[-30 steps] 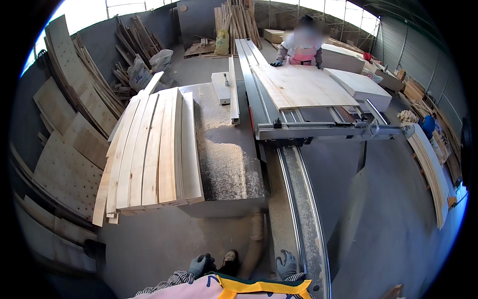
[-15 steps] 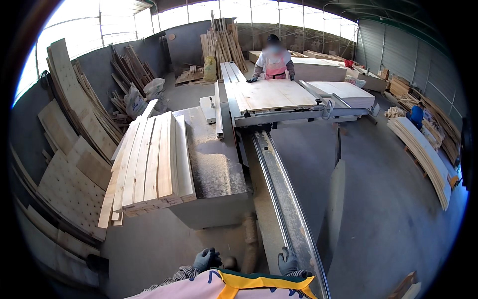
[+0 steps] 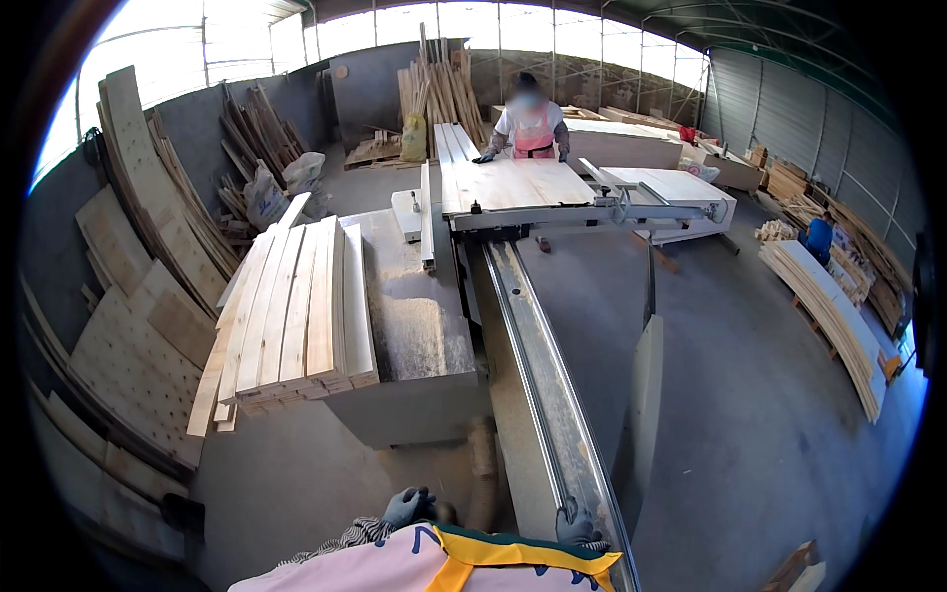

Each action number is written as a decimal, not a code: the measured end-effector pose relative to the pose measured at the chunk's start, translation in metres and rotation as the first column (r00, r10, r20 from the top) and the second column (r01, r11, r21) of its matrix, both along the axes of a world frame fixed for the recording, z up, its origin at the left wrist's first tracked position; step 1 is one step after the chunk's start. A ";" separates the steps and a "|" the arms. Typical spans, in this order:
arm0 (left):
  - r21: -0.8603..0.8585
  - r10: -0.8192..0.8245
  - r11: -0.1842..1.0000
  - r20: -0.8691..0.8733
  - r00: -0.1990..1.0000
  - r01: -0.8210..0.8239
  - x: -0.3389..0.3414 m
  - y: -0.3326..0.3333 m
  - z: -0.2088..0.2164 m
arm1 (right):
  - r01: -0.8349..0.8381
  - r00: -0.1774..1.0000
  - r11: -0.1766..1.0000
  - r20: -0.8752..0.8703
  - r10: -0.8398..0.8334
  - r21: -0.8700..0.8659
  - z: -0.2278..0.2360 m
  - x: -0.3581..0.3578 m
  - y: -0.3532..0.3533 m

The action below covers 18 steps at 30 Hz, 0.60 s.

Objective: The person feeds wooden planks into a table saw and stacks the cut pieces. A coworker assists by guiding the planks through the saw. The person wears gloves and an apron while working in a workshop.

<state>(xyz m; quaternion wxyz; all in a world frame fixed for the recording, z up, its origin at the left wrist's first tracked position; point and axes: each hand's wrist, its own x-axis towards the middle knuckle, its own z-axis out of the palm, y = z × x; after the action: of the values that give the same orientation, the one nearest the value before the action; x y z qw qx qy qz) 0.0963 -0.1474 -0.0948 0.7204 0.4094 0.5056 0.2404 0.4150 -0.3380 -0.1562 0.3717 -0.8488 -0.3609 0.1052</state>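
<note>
My left hand point(image 3: 406, 506), in a grey-blue glove, hangs in front of my body with its fingers curled in and nothing visible in them. My right hand point(image 3: 576, 525), gloved too, rests at the near part of a long metal rail point(image 3: 538, 365), thumb and fingers apart. That rail runs from me to the panel saw's sliding carriage point(image 3: 552, 217). A wide pale wood panel point(image 3: 523, 185) lies on the carriage. Behind it stands a co-worker point(image 3: 533, 133) in a pink apron, one gloved hand point(image 3: 483, 157) at the panel's left edge.
Stacked boards point(image 3: 286, 306) lie left of a sawdust-strewn saw table point(image 3: 419, 335). A ribbed hose point(image 3: 482, 474) stands below it. Long planks point(image 3: 163, 197) lean along the left wall. Panel stacks point(image 3: 829, 321) sit at right, near a person in blue point(image 3: 819, 237).
The carriage with the panel has slid a little farther from me, and the co-worker has shifted slightly left. My hands stay in nearly the same places.
</note>
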 end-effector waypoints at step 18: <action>-0.045 -0.031 0.999 -0.064 0.998 0.028 -0.020 0.004 -0.002 | -0.016 1.000 0.999 -0.025 0.015 -0.047 0.041 -0.026 0.024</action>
<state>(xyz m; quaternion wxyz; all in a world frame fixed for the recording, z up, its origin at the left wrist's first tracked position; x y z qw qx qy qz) 0.0766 -0.1429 -0.0968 0.7161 0.4082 0.5276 0.2052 0.3889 -0.3139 -0.1149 0.3552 -0.8531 -0.3603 0.1272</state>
